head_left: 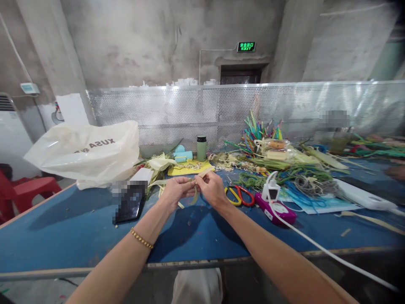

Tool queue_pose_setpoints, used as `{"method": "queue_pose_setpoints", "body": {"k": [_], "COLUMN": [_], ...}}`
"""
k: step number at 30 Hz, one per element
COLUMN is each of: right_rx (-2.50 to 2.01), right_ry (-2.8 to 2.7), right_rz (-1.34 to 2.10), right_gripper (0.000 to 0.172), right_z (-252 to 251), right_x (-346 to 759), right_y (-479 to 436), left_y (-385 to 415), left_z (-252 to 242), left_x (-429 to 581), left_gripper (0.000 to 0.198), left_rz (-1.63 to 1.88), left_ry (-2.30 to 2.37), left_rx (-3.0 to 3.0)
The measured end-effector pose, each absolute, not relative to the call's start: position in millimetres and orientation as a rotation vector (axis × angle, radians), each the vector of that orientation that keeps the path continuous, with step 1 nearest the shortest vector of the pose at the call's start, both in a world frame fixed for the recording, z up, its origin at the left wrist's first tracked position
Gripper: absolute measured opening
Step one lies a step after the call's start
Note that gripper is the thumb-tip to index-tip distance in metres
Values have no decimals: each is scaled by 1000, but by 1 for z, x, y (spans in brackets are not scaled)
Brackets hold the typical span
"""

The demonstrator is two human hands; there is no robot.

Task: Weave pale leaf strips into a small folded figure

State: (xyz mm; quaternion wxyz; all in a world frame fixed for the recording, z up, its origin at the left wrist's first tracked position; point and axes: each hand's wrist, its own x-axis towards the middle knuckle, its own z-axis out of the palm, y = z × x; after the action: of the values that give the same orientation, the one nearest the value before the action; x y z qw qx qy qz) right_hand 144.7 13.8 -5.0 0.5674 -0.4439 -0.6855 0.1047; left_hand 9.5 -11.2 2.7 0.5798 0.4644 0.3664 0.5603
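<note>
Over the blue table point(79, 236), my left hand point(176, 191) and my right hand point(210, 188) meet at the middle. Both pinch a pale green leaf strip point(193, 195) that runs between their fingers. One end of the strip points up to the right, and other ends hang down below the hands. A gold bead bracelet circles my left wrist. More pale strips and leaves point(160, 165) lie just behind my left hand.
A large white plastic bag point(85, 152) sits at the back left, a dark phone point(130, 203) beside it. Scissors point(238, 195) with yellow and red handles, a magenta power bank point(278, 211) with white charger and cable, a green bottle point(201, 148), and heaps of coloured strips lie right. A perforated metal screen backs the table.
</note>
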Motion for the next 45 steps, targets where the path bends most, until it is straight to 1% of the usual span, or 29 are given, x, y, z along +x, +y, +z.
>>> {"method": "queue_pose_setpoints", "body": {"k": [11,18,20,23,27,34,41,45], "right_rx": [-1059,-1075,-1026,-923,-916,-952,-991,-953], "right_ry": [-1636,-1561,-1593,-1728,-1840,-1943,-1959,-1946], "right_rz": [387,619,606,624,727,516,504,493], "right_gripper": [22,28,27,19,24,18,7,4], "right_z": [-3,-5,-1,5,1,-11,-7,-10], "right_x": [150,153,156,161,161,161,161,160], "right_y": [18,23,21,18,20,29,26,28], "left_y": [-12,-10,-9,-7,-4,-4,-1,0], "left_z": [5,5,6,8,7,6,2,1], "left_x": [6,4,1,-3,-7,-4,-2,-1], "left_gripper": [24,15,12,8,10,21,22,22], "left_rz": [1308,1281,1288,1281,1261,1364,1409,1428], "left_ry": [894,837,842,845,850,965,951,976], "left_rx": [1062,1064,1016,964,994,1023,1044,1059]}}
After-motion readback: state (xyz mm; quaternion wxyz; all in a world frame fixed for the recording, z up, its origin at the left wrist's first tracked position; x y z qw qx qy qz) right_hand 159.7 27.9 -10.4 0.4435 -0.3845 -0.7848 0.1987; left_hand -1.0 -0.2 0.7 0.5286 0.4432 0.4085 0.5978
